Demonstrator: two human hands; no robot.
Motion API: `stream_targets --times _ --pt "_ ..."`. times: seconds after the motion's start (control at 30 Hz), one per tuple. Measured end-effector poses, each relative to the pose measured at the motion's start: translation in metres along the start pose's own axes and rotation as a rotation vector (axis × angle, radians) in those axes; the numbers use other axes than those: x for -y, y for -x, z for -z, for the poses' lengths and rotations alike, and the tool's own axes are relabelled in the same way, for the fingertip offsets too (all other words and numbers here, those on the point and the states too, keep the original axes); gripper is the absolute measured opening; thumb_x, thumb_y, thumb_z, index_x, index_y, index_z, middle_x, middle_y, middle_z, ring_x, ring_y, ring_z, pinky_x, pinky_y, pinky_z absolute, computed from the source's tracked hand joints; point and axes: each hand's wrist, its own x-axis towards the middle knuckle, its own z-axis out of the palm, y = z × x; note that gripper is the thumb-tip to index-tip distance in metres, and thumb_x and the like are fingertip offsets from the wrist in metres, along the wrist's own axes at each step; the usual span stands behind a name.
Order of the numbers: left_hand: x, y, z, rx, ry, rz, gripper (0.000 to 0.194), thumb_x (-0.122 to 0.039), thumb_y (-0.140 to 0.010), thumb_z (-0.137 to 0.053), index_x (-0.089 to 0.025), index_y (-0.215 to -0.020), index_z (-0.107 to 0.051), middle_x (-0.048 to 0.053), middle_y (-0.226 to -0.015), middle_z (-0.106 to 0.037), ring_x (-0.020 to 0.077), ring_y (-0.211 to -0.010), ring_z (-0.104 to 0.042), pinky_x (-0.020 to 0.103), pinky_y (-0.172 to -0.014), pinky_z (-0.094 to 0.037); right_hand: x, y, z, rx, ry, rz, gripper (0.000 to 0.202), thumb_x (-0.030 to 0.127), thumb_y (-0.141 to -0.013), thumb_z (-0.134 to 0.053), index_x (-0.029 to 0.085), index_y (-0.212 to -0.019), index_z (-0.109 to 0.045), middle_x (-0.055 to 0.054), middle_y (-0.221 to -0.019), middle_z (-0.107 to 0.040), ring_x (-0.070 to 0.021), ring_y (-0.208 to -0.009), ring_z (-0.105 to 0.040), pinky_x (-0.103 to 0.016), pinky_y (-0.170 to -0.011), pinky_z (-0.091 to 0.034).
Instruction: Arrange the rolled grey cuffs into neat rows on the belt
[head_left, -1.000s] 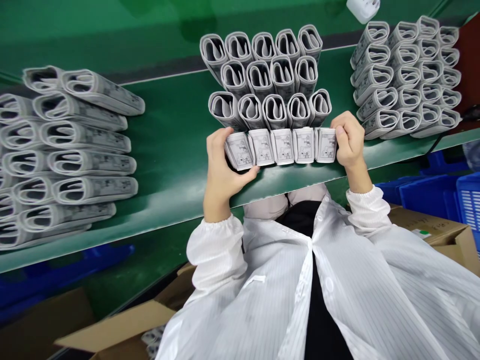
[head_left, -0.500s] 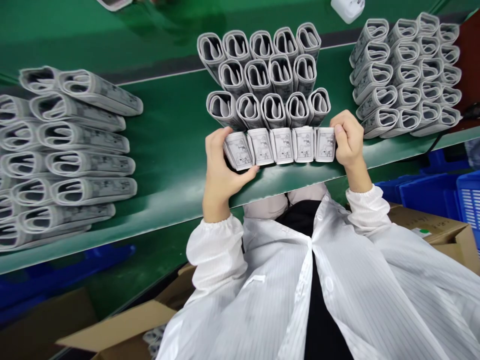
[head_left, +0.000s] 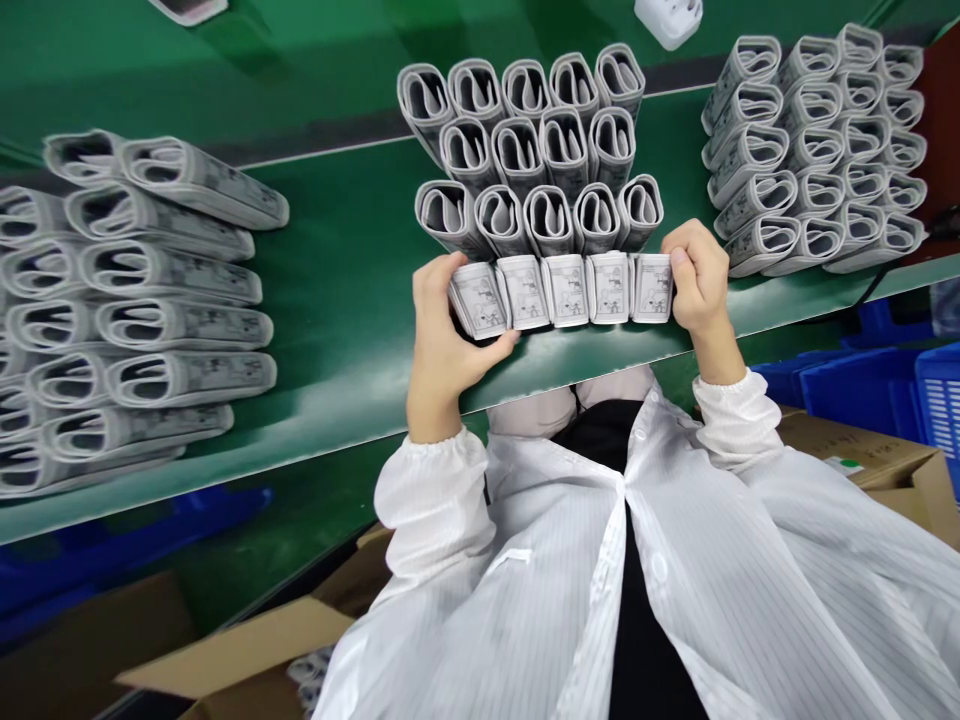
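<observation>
A front row of several folded paper leaflets (head_left: 566,290), printed with small drawings, lies side by side near the bench edge. My left hand (head_left: 448,335) wraps the row's left end, its thumb along the near side of the leftmost leaflet (head_left: 480,302). At the other end my right hand (head_left: 697,275), fingers curled, presses against the rightmost leaflet (head_left: 652,288). Just behind stand three more rows of folded leaflets (head_left: 550,222), their looped ends facing up. The fingertips on the far side of the row are partly hidden.
Stacks of folded leaflets stand on the left (head_left: 187,325) and right (head_left: 817,190) of the green bench (head_left: 337,300). A white plug-like object (head_left: 670,20) lies on the belt behind. Below are cardboard boxes (head_left: 247,645) and blue crates (head_left: 862,390).
Both hands keep their places at the ends of the front row. The view has shifted slightly; the white object and a dark-faced object on the back belt have moved left.
</observation>
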Motion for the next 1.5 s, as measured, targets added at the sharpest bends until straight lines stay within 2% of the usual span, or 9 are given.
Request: stream_targets --times 0.2,0.37,0.53,0.67,0.83,1.03,1.17,1.27,1.5 --pt "0.000 0.000 0.000 0.010 -0.011 0.018 0.106 -0.057 -0.077 -0.098 -0.037 -0.164 -0.041 0.013 -0.166 -0.051 0.0440 -0.163 -0.049 0.069 -0.137 -0.046 0.004 -0.001 0.001 0.046 0.008 -0.037 0.073 0.097 -0.102 -0.022 0.043 -0.099 -0.071 -0.011 -0.096 -0.076 -0.0399 -0.116 -0.066 -0.072 -0.108 -0.056" --pt "0.002 0.000 -0.001 0.005 0.008 0.022 0.110 -0.058 -0.074 -0.099 -0.037 -0.164 -0.042 0.013 -0.166 -0.051 0.0447 -0.163 -0.049 0.070 -0.138 -0.043 -0.003 -0.002 -0.002 -0.030 -0.092 0.065 0.062 0.091 -0.107 -0.036 0.037 -0.085 -0.059 -0.011 -0.093 -0.072 -0.0352 -0.095 -0.063 -0.067 -0.096 -0.057" --pt "-0.006 -0.001 0.002 -0.005 0.036 -0.022 0.103 -0.069 -0.082 -0.093 -0.037 -0.166 -0.043 0.007 -0.168 -0.052 0.0415 -0.160 -0.049 0.066 -0.138 -0.042 -0.005 -0.002 -0.001 0.021 -0.067 0.048 0.063 0.088 -0.111 -0.031 0.036 -0.089 -0.058 -0.011 -0.098 -0.069 -0.0323 -0.102 -0.060 -0.060 -0.103 -0.053" --pt "-0.010 -0.002 0.003 0.011 0.058 -0.037 0.095 -0.079 -0.089 -0.080 -0.037 -0.165 -0.043 0.001 -0.170 -0.052 0.0401 -0.160 -0.048 0.067 -0.140 -0.039 -0.002 -0.003 0.001 0.001 -0.016 0.121 0.059 0.079 -0.118 -0.030 0.034 -0.089 -0.055 -0.007 -0.094 -0.065 -0.0248 -0.091 -0.057 -0.049 -0.094 -0.055" --pt "-0.001 -0.004 -0.001 -0.002 0.028 0.023 0.113 -0.084 -0.072 -0.092 -0.029 -0.161 -0.047 0.013 -0.166 -0.056 0.0461 -0.160 -0.051 0.068 -0.138 -0.043 -0.002 -0.005 0.001 -0.040 0.000 0.196 0.060 0.077 -0.119 -0.031 0.032 -0.088 -0.055 -0.006 -0.089 -0.063 -0.0241 -0.086 -0.057 -0.048 -0.086 -0.056" --pt "0.006 -0.004 -0.003 -0.015 0.036 -0.042 0.117 -0.092 -0.074 -0.086 -0.029 -0.164 -0.047 0.015 -0.164 -0.057 0.0433 -0.157 -0.053 0.067 -0.137 -0.045 -0.013 -0.001 0.004 0.082 0.024 0.039 0.066 0.086 -0.114 -0.024 0.037 -0.104 -0.066 -0.010 -0.106 -0.070 -0.0296 -0.110 -0.057 -0.054 -0.109 -0.050" --pt "0.008 -0.003 -0.004 -0.007 0.010 -0.079 0.123 -0.100 -0.074 -0.079 -0.028 -0.167 -0.044 0.017 -0.165 -0.055 0.0433 -0.158 -0.053 0.066 -0.137 -0.044 -0.019 0.000 0.006 0.088 0.050 0.042 0.070 0.086 -0.114 -0.019 0.037 -0.109 -0.069 -0.011 -0.106 -0.069 -0.0298 -0.110 -0.056 -0.055 -0.109 -0.048" --pt "0.008 -0.003 -0.004 0.003 -0.006 -0.078 0.118 -0.098 -0.080 -0.075 -0.027 -0.168 -0.042 0.019 -0.166 -0.055 0.0440 -0.159 -0.052 0.066 -0.137 -0.044 -0.014 -0.001 0.006 0.109 0.083 0.018 0.072 0.086 -0.114 -0.017 0.037 -0.109 -0.069 -0.011 -0.105 -0.071 -0.0292 -0.109 -0.055 -0.055 -0.111 -0.049" --pt "0.014 -0.003 -0.008 0.001 0.014 -0.095 0.104 -0.089 -0.091 -0.072 -0.029 -0.170 -0.042 0.019 -0.168 -0.054 0.0423 -0.162 -0.051 0.065 -0.139 -0.042 -0.009 -0.008 0.001 -0.094 0.075 0.176 0.063 0.078 -0.116 -0.032 0.031 -0.085 -0.058 -0.006 -0.087 -0.066 -0.0259 -0.084 -0.064 -0.051 -0.085 -0.057"
